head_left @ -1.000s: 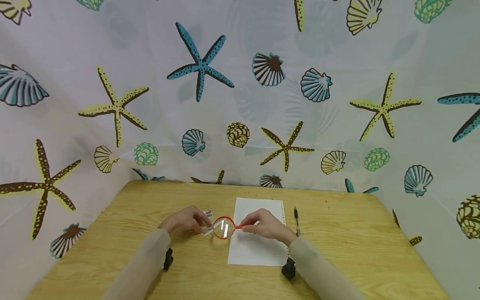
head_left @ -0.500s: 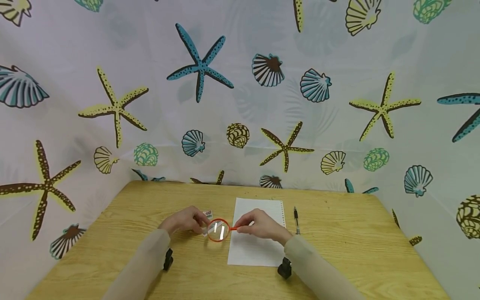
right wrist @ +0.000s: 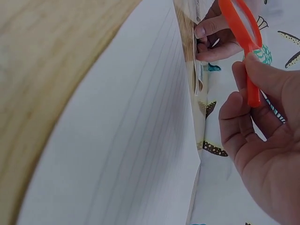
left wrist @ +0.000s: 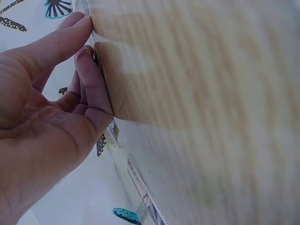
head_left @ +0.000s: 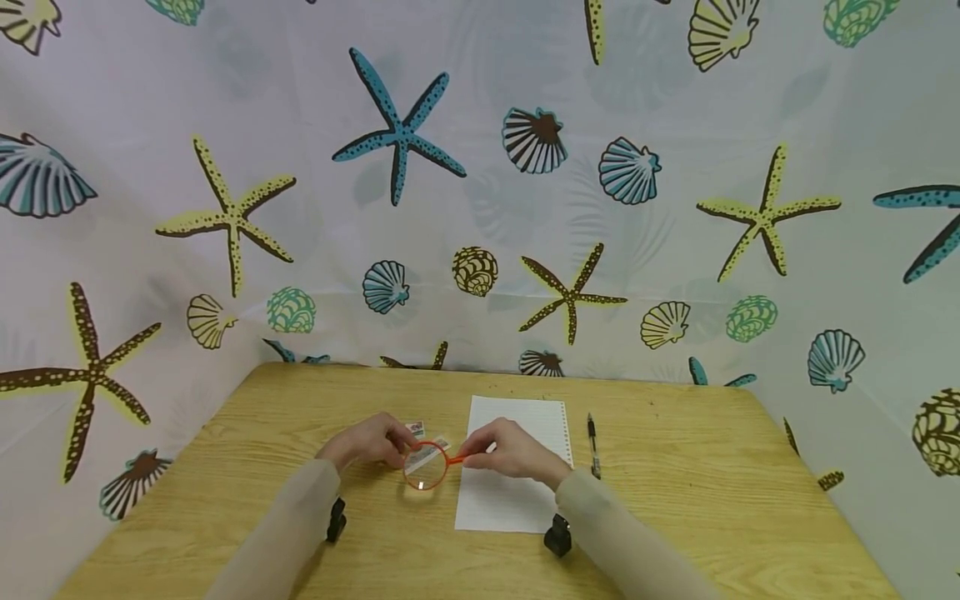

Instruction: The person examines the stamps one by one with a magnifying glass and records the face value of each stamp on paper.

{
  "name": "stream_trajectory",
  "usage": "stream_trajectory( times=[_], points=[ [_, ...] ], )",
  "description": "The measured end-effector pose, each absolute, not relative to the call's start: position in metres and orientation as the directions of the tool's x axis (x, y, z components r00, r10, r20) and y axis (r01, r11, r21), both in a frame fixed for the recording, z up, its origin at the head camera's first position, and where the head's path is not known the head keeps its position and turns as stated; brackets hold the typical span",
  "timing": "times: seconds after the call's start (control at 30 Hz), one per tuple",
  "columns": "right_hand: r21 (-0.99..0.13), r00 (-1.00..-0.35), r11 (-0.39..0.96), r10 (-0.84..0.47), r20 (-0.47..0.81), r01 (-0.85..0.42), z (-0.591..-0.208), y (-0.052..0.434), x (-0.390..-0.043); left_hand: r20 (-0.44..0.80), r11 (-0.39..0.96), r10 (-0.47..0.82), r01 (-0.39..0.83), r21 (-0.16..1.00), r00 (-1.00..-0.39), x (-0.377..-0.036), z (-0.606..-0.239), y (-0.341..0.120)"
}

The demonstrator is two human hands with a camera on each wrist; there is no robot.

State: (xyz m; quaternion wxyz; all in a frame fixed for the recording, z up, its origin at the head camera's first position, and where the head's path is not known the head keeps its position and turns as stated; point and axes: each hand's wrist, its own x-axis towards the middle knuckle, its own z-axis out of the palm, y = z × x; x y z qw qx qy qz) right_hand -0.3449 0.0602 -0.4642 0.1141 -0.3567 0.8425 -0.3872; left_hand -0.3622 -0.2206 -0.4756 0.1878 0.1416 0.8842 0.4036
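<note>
My right hand (head_left: 510, 450) pinches the handle of a red-rimmed magnifying glass (head_left: 427, 468) between thumb and fingers. In the right wrist view the orange-red handle (right wrist: 253, 86) lies against the fingers. The round lens hovers tilted over small printed paper pieces that look like postage stamps. One piece (head_left: 415, 429) lies behind the left fingers, and another (head_left: 442, 444) shows partly past the lens rim. My left hand (head_left: 375, 439) rests at these pieces, fingertips touching down at the tabletop. In the left wrist view its thumb (left wrist: 70, 40) stretches forward and the other fingers bend loosely.
A lined sheet of paper (head_left: 510, 504) with a perforated edge lies under the right hand. To its right is a black pen (head_left: 593, 442). The wooden table (head_left: 697, 483) is enclosed by a curtain (head_left: 480, 208) printed with shells and starfish.
My right hand has moved left and slightly nearer, carrying the magnifying glass further over the paper pieces. Its lens has tilted, so a piece now shows through it. My left hand has stayed put.
</note>
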Motion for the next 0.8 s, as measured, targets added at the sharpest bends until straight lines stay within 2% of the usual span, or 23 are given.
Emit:
stream_trajectory(
  times=[0.2,0.53,0.8],
  points=[
    [-0.725,-0.708,0.446,-0.702,0.081,-0.525,-0.466,0.053,-0.345,-0.22,0.651,0.392,0.101,0.752,-0.894,-0.364,-0.476,-0.22],
    [-0.715,-0.691,0.443,-0.719,0.077,-0.54,-0.466,0.049,-0.344,-0.195,0.65,0.444,0.165,0.742,-0.875,-0.365,-0.477,-0.221],
    [-0.731,-0.682,0.414,-0.725,0.097,-0.543,-0.465,0.051,-0.344,-0.202,0.643,0.43,0.142,0.753,-0.88,-0.365,-0.476,-0.22]
  ],
)
